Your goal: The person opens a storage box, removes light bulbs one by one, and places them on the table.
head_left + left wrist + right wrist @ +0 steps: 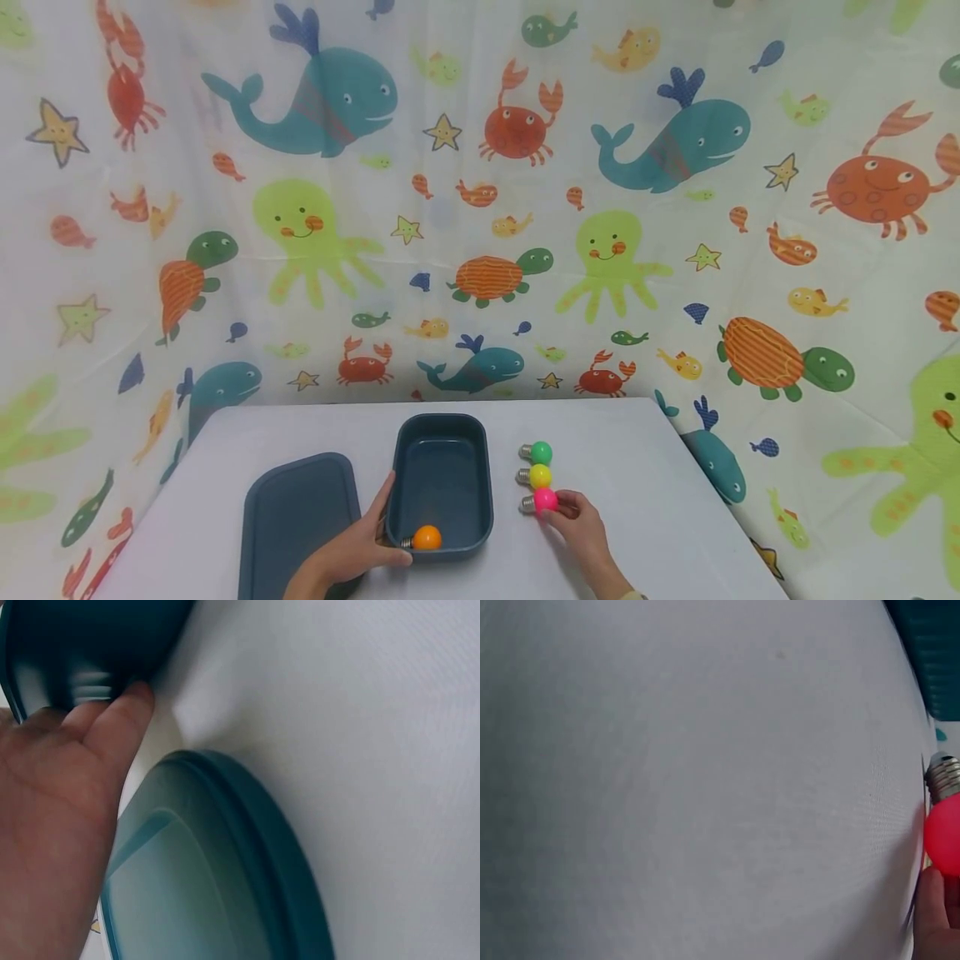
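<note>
A dark blue rectangular container (444, 479) stands on the table, an orange light bulb (427, 537) lying inside at its near end. My left hand (358, 546) rests against the container's near left corner, its fingers straight along the side wall and the thumb by the front. In the left wrist view, fingertips (137, 697) touch the container's outer wall. To the right, my right hand (579, 527) pinches a pink light bulb (546, 500) by its round end, the metal base pointing left. Beyond it lie a yellow bulb (540, 476) and a green bulb (541, 452) in a row.
A dark blue lid (300, 517) lies flat on the white table (637, 467), left of the container and partly behind the left forearm. Behind the table hangs a curtain (480, 208) printed with sea animals.
</note>
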`<state>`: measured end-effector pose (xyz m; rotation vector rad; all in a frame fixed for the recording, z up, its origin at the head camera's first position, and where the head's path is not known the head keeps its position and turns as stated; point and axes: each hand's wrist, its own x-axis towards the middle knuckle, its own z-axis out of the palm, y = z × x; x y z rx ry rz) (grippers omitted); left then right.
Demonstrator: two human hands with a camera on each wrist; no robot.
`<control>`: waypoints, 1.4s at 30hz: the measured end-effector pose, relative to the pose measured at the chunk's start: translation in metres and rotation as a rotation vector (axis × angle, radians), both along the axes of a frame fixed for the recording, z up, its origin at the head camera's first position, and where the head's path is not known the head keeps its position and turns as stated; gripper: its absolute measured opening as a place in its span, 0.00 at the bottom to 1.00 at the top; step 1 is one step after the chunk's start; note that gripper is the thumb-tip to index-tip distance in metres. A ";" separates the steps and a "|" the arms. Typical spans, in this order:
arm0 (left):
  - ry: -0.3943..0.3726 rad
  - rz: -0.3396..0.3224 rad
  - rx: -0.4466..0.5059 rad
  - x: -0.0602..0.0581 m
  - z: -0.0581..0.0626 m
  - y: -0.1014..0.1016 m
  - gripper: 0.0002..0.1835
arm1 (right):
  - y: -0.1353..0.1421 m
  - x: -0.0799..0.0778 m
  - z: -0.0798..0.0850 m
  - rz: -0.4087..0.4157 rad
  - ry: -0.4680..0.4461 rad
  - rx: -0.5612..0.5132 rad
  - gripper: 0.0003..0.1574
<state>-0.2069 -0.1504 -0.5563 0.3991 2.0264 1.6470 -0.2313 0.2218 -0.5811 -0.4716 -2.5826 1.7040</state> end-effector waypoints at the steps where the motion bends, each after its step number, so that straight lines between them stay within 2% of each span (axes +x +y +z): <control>1: 0.000 -0.001 0.002 0.000 0.000 0.000 0.63 | 0.000 0.000 0.000 -0.005 -0.002 0.001 0.34; 12: -0.017 -0.007 0.022 -0.001 -0.001 -0.001 0.63 | 0.005 -0.003 0.009 -0.016 0.023 0.001 0.34; 21: -0.005 0.011 0.004 0.000 -0.003 -0.002 0.64 | 0.007 -0.012 0.028 -0.017 0.096 -0.003 0.31; 27: 0.004 0.022 0.008 -0.001 -0.005 -0.002 0.65 | -0.006 -0.021 0.048 0.048 0.116 -0.037 0.36; 37: -0.005 0.027 0.024 -0.002 -0.006 -0.002 0.65 | -0.035 -0.043 0.078 0.163 0.120 -0.168 0.40; 42: -0.012 0.026 0.036 0.000 -0.004 -0.001 0.65 | -0.050 -0.053 0.092 0.212 0.108 -0.259 0.46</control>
